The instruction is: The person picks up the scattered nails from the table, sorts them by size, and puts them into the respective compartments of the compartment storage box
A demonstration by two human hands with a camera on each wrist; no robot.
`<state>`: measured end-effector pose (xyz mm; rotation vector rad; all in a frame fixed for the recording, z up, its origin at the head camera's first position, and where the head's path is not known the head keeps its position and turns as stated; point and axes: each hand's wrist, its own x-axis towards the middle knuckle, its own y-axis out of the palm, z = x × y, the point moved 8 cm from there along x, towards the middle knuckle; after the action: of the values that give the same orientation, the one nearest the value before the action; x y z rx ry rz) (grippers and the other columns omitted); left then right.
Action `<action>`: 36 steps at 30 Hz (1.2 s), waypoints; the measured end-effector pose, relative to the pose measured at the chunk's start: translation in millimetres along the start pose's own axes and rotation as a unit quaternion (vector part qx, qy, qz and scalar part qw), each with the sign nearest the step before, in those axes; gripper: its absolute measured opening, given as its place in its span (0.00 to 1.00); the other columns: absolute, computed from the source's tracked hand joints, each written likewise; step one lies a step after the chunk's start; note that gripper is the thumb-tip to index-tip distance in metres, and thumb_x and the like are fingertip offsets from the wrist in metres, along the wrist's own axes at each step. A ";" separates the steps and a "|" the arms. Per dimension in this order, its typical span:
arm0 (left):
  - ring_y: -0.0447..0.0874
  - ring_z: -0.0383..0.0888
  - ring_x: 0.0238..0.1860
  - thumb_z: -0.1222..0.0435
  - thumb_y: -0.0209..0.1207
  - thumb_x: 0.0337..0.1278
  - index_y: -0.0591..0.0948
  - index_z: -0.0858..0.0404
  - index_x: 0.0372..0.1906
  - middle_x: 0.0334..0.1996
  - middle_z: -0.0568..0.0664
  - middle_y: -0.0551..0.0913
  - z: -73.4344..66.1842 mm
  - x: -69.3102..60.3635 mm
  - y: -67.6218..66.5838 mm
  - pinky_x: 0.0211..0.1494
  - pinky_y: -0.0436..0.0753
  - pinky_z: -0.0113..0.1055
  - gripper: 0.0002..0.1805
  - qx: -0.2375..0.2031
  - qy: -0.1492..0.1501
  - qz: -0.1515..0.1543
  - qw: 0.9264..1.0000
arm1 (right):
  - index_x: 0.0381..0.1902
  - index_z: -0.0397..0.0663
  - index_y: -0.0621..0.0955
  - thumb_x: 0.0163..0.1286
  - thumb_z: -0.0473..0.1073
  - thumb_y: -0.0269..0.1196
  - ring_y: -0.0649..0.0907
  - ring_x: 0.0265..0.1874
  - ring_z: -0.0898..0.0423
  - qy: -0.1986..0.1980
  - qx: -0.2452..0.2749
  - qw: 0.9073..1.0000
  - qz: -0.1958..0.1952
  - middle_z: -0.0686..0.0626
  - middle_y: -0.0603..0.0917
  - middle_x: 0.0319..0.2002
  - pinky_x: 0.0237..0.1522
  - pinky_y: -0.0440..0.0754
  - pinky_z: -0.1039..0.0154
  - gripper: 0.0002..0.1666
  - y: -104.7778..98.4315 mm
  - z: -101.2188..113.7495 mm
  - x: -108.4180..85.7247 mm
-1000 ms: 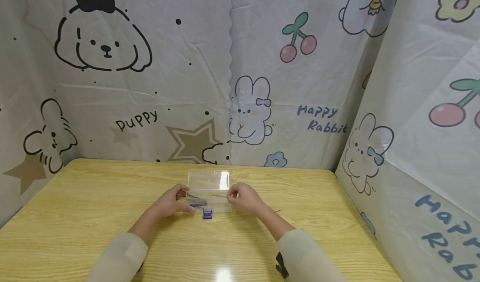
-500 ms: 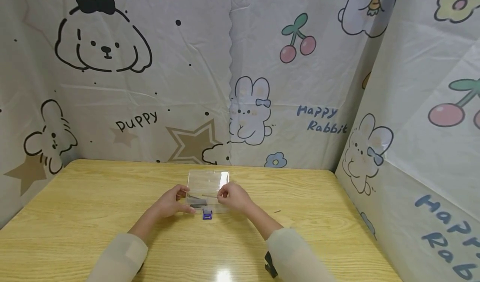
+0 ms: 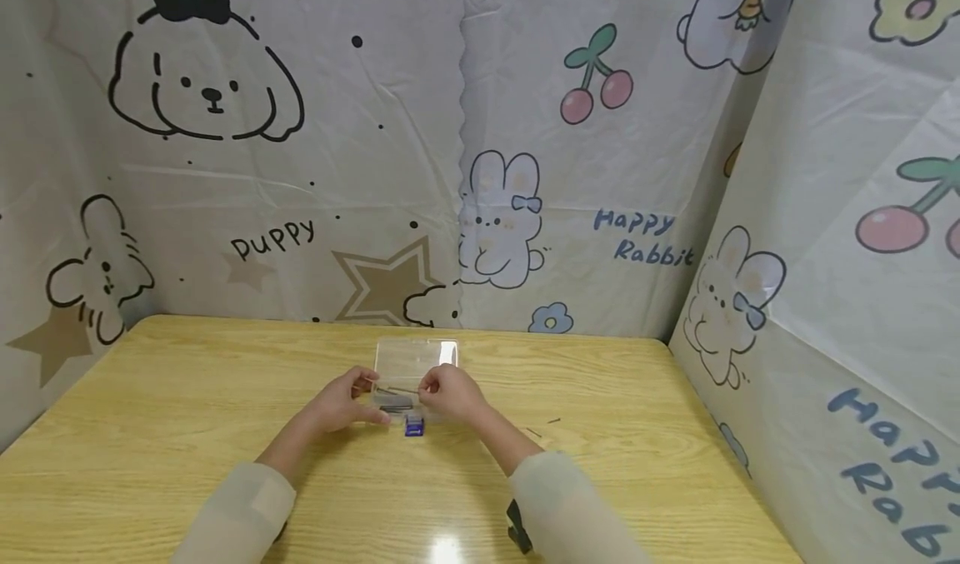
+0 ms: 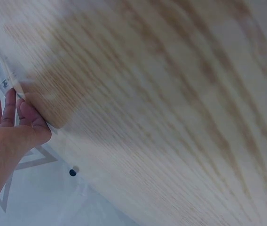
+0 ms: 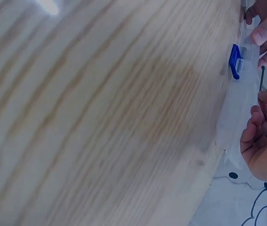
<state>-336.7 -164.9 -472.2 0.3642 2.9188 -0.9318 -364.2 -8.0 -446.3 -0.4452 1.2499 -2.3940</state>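
A clear plastic box (image 3: 441, 414) lies on the table with its transparent lid (image 3: 412, 356) raised. A blue latch (image 3: 414, 426) hangs at its front, also plain in the right wrist view. Several dark thin nails (image 3: 396, 409) lie in its left part. My left hand (image 3: 347, 403) holds the box's left end, thumb at the front and fingers behind. My right hand (image 3: 453, 393) pinches a thin nail (image 5: 262, 80) over the box, its small round head pointing toward the left hand. In the left wrist view, the left hand (image 4: 16, 129) shows at the edge; the box is barely visible.
Two loose nails, one nearer (image 3: 534, 432) and one farther (image 3: 554, 420), lie on the wooden table (image 3: 637, 481) right of the box. A printed curtain (image 3: 300, 172) stands behind the table and along its right side.
My right hand has moved left over the box with the nail, bringing it toward the left part. A second loose nail on the table has come into sight. The left hand stays put.
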 end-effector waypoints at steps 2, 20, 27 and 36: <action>0.68 0.62 0.59 0.59 0.72 0.41 0.66 0.69 0.60 0.57 0.64 0.71 0.6 -0.2 0.0 0.64 0.67 0.56 0.40 0.001 0.000 -0.001 1.000 | 0.29 0.44 0.84 0.59 0.38 0.60 0.71 0.22 0.65 0.003 0.001 1.000 0.001 0.55 0.78 0.23 0.26 0.70 0.74 0.06 3.1 2.0 1.8; 0.67 0.62 0.60 0.57 0.72 0.41 0.67 0.67 0.60 0.58 0.64 0.71 3.3 3.6 -1.2 0.64 0.66 0.56 0.41 0.001 -0.001 0.000 1.000 | 0.30 0.48 0.85 0.60 0.41 0.60 0.70 0.19 0.65 0.054 0.007 0.998 -0.015 0.58 0.75 0.21 0.21 0.67 0.72 0.06 10.3 -0.7 7.6; 0.67 0.62 0.60 0.57 0.72 0.41 0.66 0.68 0.60 0.58 0.65 0.71 5.6 3.4 1.3 0.64 0.67 0.56 0.41 0.001 0.000 0.005 1.000 | 0.29 0.49 0.85 0.58 0.41 0.61 0.70 0.18 0.65 0.063 0.015 0.998 -0.017 0.59 0.75 0.19 0.20 0.67 0.72 0.06 13.9 -4.6 8.1; 0.67 0.62 0.59 0.57 0.72 0.41 0.66 0.68 0.60 0.57 0.64 0.71 4.3 2.8 0.4 0.63 0.67 0.56 0.41 0.005 0.002 0.005 1.000 | 0.29 0.50 0.85 0.59 0.42 0.61 0.71 0.19 0.65 0.072 0.010 0.997 -0.018 0.59 0.78 0.21 0.22 0.68 0.71 0.06 11.5 -4.1 8.1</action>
<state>-339.5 -166.5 -476.3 0.3826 2.9147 -0.9463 -370.7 -15.1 -457.3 -0.2973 1.2871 -2.5053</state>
